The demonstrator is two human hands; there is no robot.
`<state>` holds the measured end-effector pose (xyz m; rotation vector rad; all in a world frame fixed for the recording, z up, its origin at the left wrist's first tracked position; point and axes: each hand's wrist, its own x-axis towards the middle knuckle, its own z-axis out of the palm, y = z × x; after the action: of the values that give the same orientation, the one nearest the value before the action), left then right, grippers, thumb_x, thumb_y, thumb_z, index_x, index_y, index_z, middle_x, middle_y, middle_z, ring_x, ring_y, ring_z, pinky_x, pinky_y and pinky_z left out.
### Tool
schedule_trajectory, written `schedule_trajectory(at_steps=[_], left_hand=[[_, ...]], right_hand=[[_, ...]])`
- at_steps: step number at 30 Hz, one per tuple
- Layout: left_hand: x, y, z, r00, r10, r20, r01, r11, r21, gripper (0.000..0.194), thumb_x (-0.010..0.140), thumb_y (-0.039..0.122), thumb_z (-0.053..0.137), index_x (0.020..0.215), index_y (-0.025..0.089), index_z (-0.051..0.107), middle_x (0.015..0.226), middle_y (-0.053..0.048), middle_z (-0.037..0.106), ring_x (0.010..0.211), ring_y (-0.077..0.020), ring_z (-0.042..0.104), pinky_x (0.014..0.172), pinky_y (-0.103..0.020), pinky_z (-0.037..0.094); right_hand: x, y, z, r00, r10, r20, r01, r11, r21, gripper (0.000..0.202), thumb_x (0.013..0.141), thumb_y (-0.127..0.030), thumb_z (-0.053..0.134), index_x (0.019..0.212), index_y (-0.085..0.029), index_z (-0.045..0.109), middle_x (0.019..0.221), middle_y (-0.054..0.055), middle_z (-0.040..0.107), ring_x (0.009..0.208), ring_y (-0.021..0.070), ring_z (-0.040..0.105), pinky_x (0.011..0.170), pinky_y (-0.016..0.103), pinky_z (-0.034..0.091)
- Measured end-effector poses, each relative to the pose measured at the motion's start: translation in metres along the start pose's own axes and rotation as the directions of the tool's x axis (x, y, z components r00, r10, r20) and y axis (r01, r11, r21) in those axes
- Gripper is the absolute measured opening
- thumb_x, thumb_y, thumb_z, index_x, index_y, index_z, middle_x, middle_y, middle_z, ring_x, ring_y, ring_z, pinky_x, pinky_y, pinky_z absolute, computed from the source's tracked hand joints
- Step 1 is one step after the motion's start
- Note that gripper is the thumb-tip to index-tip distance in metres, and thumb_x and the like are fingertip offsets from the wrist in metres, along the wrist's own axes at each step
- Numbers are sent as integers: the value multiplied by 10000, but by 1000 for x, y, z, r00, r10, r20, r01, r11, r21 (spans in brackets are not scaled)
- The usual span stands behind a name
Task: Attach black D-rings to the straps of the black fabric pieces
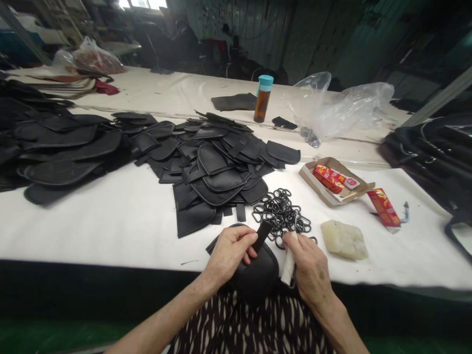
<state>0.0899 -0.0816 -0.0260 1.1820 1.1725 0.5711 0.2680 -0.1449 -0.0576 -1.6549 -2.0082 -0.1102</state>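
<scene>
A black strap is pinched between the thumb and fingers of my left hand. The strap stands up from a rounded black leather piece at the table's front edge, partly under that hand. My right hand is closed around a tool with a white-wrapped handle, its thin upper end near the rings. A heap of black metal rings lies just beyond both hands. Behind it, many similar black leather pieces are piled up.
To the right are a yellowish block, a cardboard tray with red packets and another red packet. Farther back stand a brown bottle and a clear plastic bag. More black pieces lie left; a black bag sits far right.
</scene>
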Motion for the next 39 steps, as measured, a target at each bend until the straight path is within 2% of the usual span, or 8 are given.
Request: schedule_trajectory(at_steps=[7,11,15,18,22,29,35,39], left_hand=[[-3,0,-1,999,-5,40,4,1000,21,125,728,217,552,773,135,635,514,26,559,445,-94,495,461,-197,393],[-1,0,0,998,-27,60,24,998,55,151,723,202,543,775,124,662,475,30,528,429,-93,481,447,-192,385],[1,-3,1,999,-34,35,31,997,68,166,731,232,539,753,130,668,436,32,517,375,-86,448,410,-191,354],[1,-5,1,999,-14,36,12,998,68,168,731,249,539,691,140,660,428,26,518,366,-87,447,400,-191,349],[1,-5,2,999,2,44,-4,998,60,169,732,244,529,674,146,654,411,28,507,365,-96,451,394,-194,354],[0,-4,4,1000,23,16,-24,998,51,166,740,244,520,634,156,613,410,34,483,371,-98,445,380,-194,363],[-2,-6,4,999,42,-23,-45,992,-116,120,732,206,503,676,154,595,486,35,507,447,-105,495,439,-202,408],[-4,-10,5,994,51,-92,-73,965,-253,284,712,222,571,978,140,626,586,46,551,500,-108,533,502,-225,450]], right_hand=[[1,-1,8,996,88,-18,-86,989,118,221,822,-50,424,946,-161,570,764,52,544,719,205,511,625,308,416],[1,2,10,987,115,-115,-90,975,204,197,859,-91,434,966,-184,570,764,41,559,724,201,537,636,321,442],[9,-3,9,949,201,-244,-124,947,298,208,883,-131,458,1071,-191,526,910,60,601,815,193,593,705,333,490],[19,-12,9,930,223,-291,-121,936,331,184,887,-155,477,1052,-195,549,920,61,619,826,197,612,724,343,503],[28,-23,10,940,167,-298,-65,944,323,213,880,-128,476,1061,-206,558,917,72,633,833,208,620,738,368,513],[27,-26,11,945,-162,-284,213,964,161,274,868,-29,454,1060,-193,558,943,121,644,856,230,599,710,389,510],[24,-35,17,950,-202,-238,253,945,207,226,871,-56,487,1017,-187,599,920,120,654,863,229,602,715,370,516],[23,-40,21,964,-123,-236,192,935,298,214,876,-60,471,962,-187,619,894,105,658,847,214,615,699,342,514]])
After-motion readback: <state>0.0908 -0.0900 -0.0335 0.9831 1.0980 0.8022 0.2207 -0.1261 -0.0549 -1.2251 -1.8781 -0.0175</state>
